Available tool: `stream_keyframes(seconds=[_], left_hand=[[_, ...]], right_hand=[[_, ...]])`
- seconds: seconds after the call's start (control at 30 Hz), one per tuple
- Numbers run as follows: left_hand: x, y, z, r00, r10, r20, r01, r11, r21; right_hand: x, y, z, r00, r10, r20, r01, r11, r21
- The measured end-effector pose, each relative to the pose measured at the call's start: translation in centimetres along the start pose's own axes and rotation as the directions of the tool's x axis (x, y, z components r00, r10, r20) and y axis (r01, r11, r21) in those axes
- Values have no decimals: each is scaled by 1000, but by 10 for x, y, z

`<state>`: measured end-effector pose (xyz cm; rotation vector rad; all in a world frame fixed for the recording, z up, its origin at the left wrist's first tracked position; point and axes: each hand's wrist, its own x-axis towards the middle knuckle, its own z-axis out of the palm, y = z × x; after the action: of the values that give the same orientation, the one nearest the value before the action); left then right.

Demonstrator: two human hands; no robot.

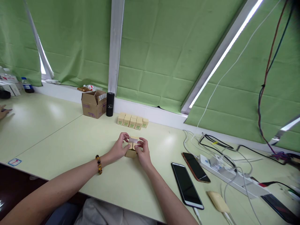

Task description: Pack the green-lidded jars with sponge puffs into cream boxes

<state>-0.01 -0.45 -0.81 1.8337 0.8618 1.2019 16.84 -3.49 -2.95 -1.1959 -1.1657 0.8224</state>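
Observation:
Between my two hands a small tan cardboard box (131, 153) rests on the table, its top flap raised and showing a pale inner side. My left hand (120, 146) grips its left side, thumb at the opening and fingers by the raised flap. On the right side, my right hand (143, 152) holds the same box with thumb in front and fingers behind the flap. What lies inside the box is too small to make out. Behind it, close to the wall, several similar small tan boxes (132, 121) with green labels stand in a row.
A larger open carton (93, 104) and a black tumbler (110, 104) stand at the back. To the right lie two phones (187, 186), a yellowish charger (218, 201), a white power strip (231, 178) and tangled cables. Another person's hand (4, 111) shows at the far left.

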Motion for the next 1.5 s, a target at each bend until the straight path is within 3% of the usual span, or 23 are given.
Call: stream_keyframes(seconds=[0.23,0.47,0.67,0.83,1.17,1.5], left_hand=[[0,1,0,999,0,34,-2,998,58],[1,8,0,998,57,25,-59,996,68],[1,7,-1,996,84,17,-85,994,69],[1,11,-4,989,145,7,-145,981,127],[-2,18,-26,936,334,109,-351,888,296],[-4,18,-24,924,350,152,-382,855,352]], right_hand=[[-1,-1,1,1000,-19,21,20,998,-54],[-5,-8,0,988,-154,-3,152,976,-157],[-11,-21,-2,937,-348,-34,332,917,-220],[-15,-29,-8,888,-460,7,450,863,-231],[-11,-19,-13,838,-542,62,531,785,-320],[-11,-16,-14,813,-563,149,574,732,-366]])
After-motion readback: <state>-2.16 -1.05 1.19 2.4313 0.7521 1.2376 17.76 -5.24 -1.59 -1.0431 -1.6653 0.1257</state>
